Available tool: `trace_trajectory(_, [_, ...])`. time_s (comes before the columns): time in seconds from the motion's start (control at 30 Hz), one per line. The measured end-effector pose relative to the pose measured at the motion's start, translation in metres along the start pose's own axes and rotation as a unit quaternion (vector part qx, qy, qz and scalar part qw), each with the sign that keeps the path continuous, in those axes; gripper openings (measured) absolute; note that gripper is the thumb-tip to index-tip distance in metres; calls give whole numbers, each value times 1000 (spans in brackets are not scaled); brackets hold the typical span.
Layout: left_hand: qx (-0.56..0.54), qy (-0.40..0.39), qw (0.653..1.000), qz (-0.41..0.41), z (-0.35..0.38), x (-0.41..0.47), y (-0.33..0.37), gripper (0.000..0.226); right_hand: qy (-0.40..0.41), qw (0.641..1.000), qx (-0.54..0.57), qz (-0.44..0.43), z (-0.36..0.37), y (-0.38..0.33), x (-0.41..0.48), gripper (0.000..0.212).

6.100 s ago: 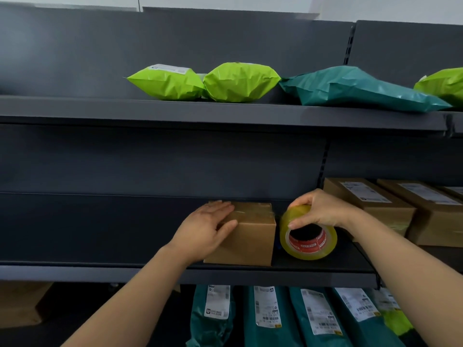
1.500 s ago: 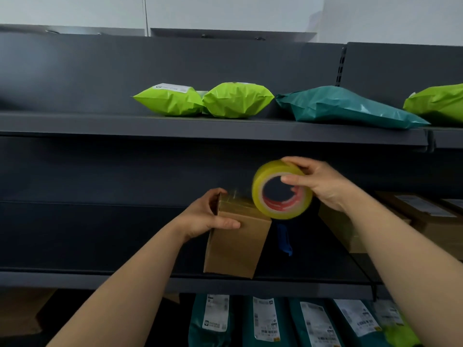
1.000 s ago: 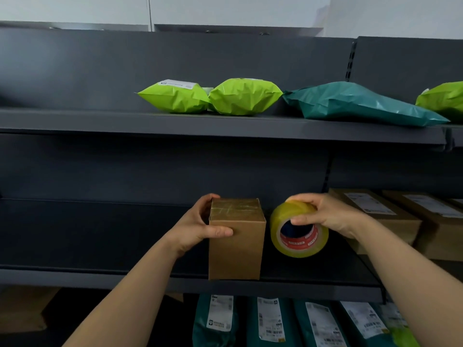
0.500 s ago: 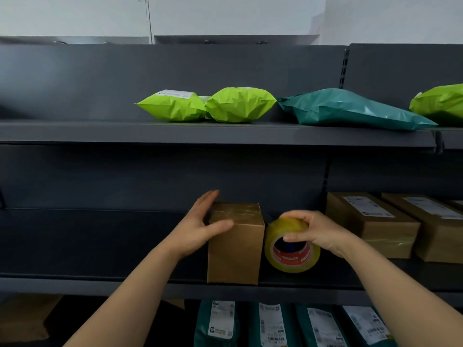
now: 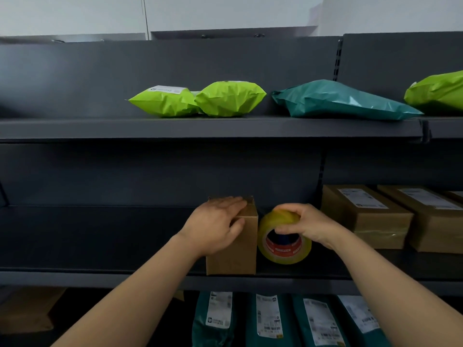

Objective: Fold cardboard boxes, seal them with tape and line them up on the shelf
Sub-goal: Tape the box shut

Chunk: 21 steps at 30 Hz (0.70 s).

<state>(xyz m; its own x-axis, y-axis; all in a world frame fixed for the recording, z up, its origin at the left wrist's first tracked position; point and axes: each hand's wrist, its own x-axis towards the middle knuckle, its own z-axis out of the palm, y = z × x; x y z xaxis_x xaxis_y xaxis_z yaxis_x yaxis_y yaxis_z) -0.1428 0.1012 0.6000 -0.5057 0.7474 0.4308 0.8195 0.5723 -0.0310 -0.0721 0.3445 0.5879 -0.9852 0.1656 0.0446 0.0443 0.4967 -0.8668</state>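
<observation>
A small brown cardboard box (image 5: 240,251) stands upright on the dark middle shelf (image 5: 100,276), near its front edge. My left hand (image 5: 215,226) lies over the box's top and left side, fingers straight across the top and thumb on the front face. Right beside the box stands a roll of yellowish clear tape (image 5: 284,244) with a red core, on its edge. My right hand (image 5: 303,224) grips the roll from above, fingers curled over its rim and thumb inside the core.
Two larger labelled cardboard boxes (image 5: 363,219) (image 5: 431,221) sit to the right on the same shelf. Lime green mailers (image 5: 198,101) and a teal mailer (image 5: 338,101) lie on the upper shelf. Teal labelled mailers (image 5: 270,319) stand below.
The box, lifted and tilted 1.5 s ago, now stands on the shelf. My left hand moved from its side onto its top. The tape roll came down beside it.
</observation>
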Motion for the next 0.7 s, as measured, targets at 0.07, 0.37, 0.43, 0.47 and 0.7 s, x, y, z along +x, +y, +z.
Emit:
trace_trajectory(0.07, [-10, -7, 1000, -9, -9, 4, 3, 54, -1, 1000, -6, 3, 1, 2, 1, 52])
trace_trajectory(0.37, [-100, -286, 946, -111, -33, 66, 18, 106, -19, 1000, -19, 0, -4, 0, 4, 53])
trace_trajectory(0.43, [-124, -295, 939, -121, -36, 74, 16, 109, -20, 1000, -22, -4, -9, -6, 2, 53])
trace_trajectory(0.47, [-144, -281, 941, -124, -39, 76, 14, 109, -12, 1000, -18, -9, -14, -8, 0, 54])
trace_trajectory(0.7, [-456, -99, 867, -177, -31, 33, -30, 108, 93, 983, 134, -80, -50, -30, -13, 55])
